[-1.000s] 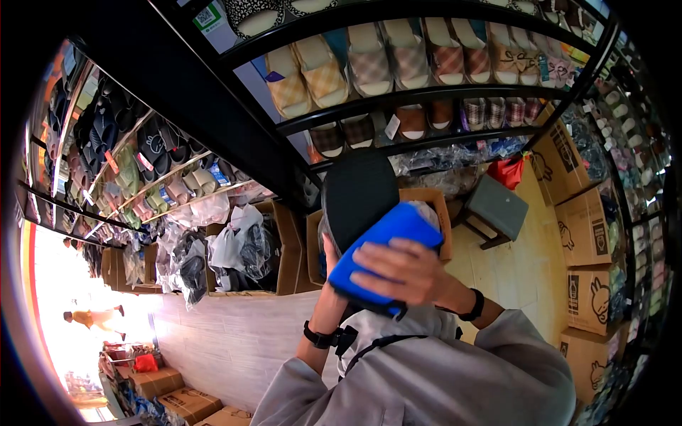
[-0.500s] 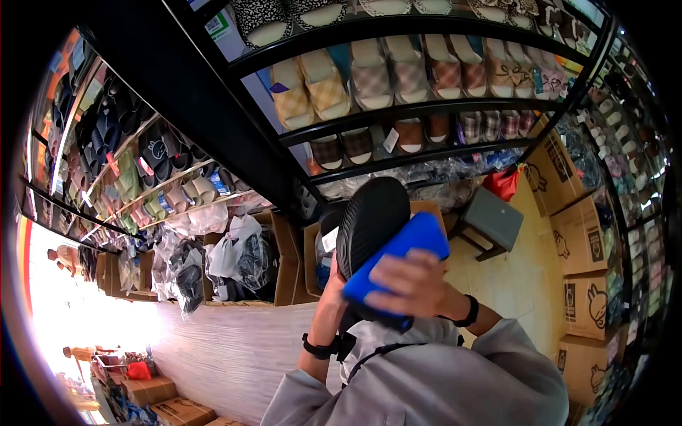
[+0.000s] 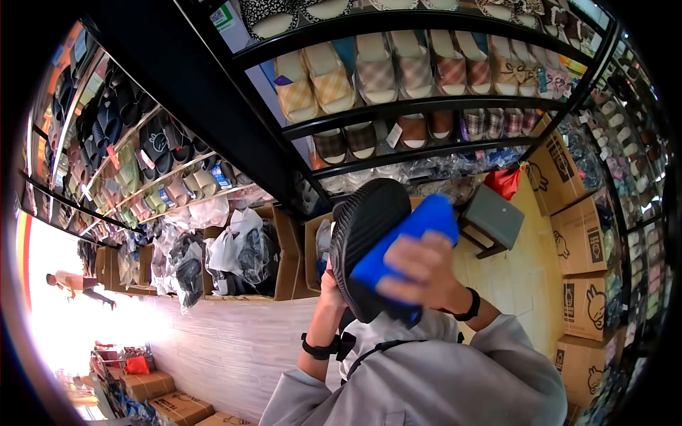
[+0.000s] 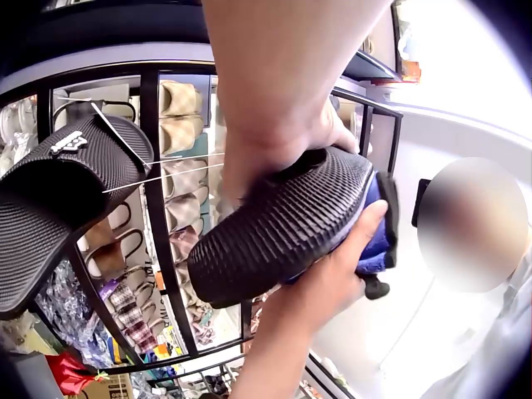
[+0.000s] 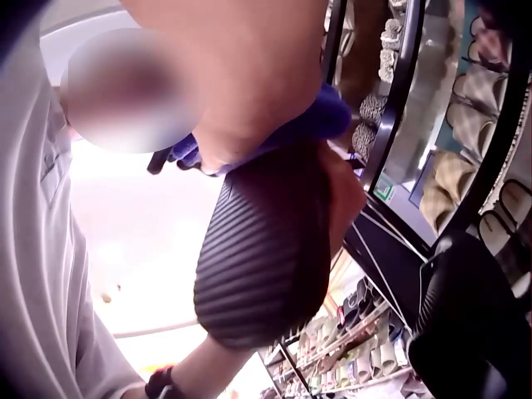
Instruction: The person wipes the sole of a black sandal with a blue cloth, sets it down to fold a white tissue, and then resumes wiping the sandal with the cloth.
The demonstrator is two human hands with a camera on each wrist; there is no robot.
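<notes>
A black ridged slipper (image 3: 359,248) is tilted toe-up in front of the body in the head view. My left hand (image 3: 331,287) grips it from the left and below, mostly hidden behind it. Over the slipper's right side my right hand (image 3: 419,266), blurred, holds a blue cloth pad (image 3: 435,213) with black edging. In the left wrist view the thumb lies along the pad (image 4: 378,241), which presses against the slipper (image 4: 283,229). A second black slipper (image 4: 120,154) with a small white emblem hangs alongside, with thin white strings running to the held one.
Shelves of checked slippers (image 3: 376,71) stand ahead behind black rails. Below are open cardboard boxes (image 3: 288,255) with bagged goods and a grey stool (image 3: 492,216). Printed cartons (image 3: 586,298) are stacked at the right; hanging slippers (image 3: 156,145) line the left. A person (image 3: 78,282) is at the far left.
The slipper has turned from its broad flat face so its ridged side shows, and sits lower. My right hand has moved the blue pad slightly right. My left hand keeps its grip.
</notes>
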